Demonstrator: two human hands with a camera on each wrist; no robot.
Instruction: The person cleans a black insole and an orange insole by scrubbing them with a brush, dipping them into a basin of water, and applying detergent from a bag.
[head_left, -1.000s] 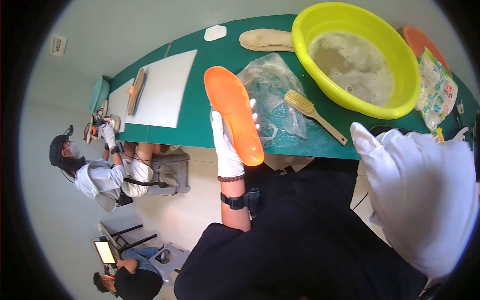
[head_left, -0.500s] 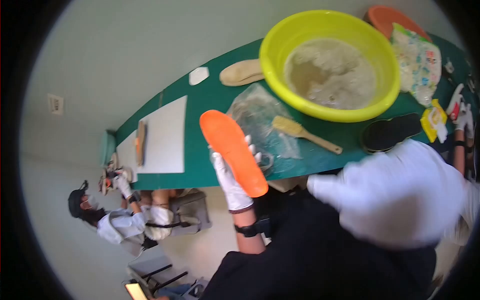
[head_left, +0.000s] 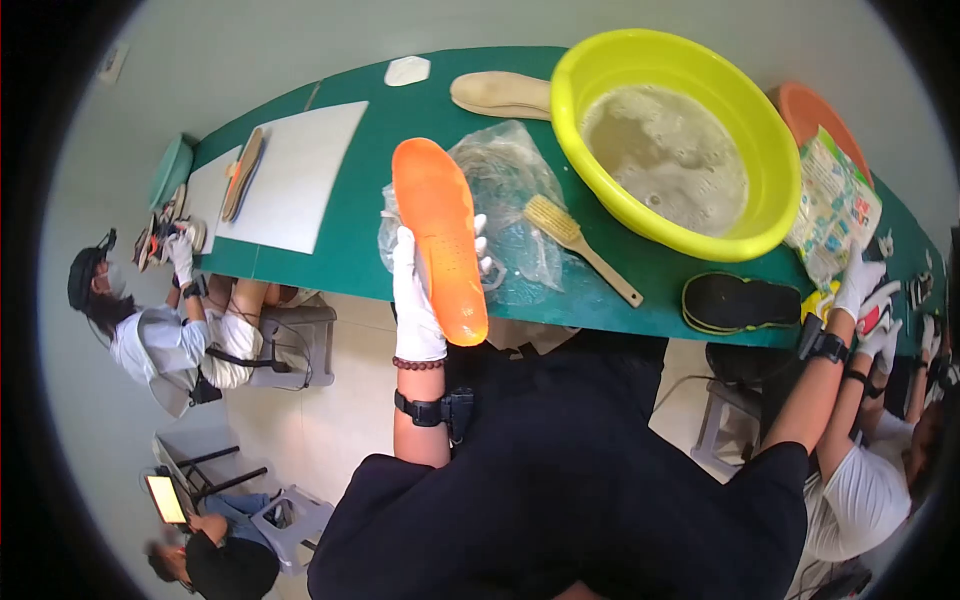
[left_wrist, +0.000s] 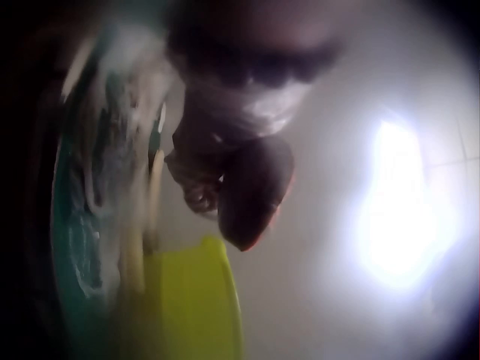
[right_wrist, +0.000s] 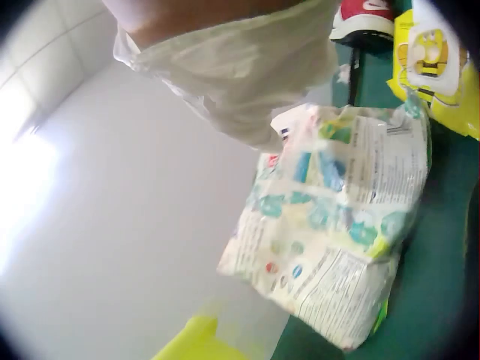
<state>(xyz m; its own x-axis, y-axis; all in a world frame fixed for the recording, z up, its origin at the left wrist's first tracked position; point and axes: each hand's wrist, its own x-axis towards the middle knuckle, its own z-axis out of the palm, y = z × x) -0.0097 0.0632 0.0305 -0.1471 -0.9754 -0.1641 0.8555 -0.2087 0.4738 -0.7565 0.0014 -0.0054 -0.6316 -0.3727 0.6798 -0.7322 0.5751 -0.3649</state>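
My gloved left hand [head_left: 420, 315] grips an orange insole [head_left: 440, 235] above the table's front edge, thumb along one side and fingertips round the other. In the left wrist view, the insole [left_wrist: 255, 191] looks dark beside the blurred hand [left_wrist: 232, 120]. At the right, my gloved right hand [head_left: 858, 285] is at the lower end of a printed white-and-green bag [head_left: 835, 215]. The right wrist view shows the glove [right_wrist: 240, 71] against the bag [right_wrist: 337, 195], its fingers not clear. Beyond the insole lies a crumpled clear plastic bag [head_left: 515, 170].
A yellow basin [head_left: 565, 120] of cloudy water stands at the back, beside beige insoles [head_left: 500, 93]. A brush [head_left: 585, 245] and a black sole [head_left: 740, 302] lie nearer. White boards [head_left: 310, 180] are at the left. Other people sit at both ends.
My right hand has moved from close in front of the camera, where it was blurred, out to the printed bag. The left hand still holds the orange insole; the head view has shifted.
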